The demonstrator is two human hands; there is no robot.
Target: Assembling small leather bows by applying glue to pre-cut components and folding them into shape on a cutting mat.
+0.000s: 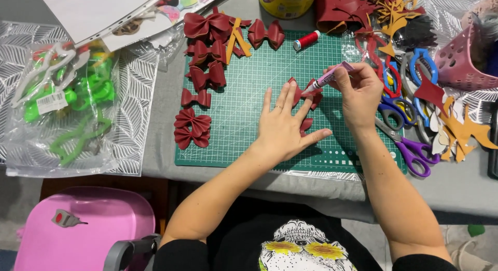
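Observation:
My left hand lies flat on the green cutting mat, fingers spread, pressing down a dark red leather bow piece that shows between and beyond the fingers. My right hand holds a small pink-and-white glue tube tilted, its tip pointing down at the red piece near my left fingertips.
Several finished dark red bows line the mat's left and top edge. A red thread spool lies at the top. Several scissors and leather scraps crowd the right. A bag of green plastic shapes lies left, a pink basket far right.

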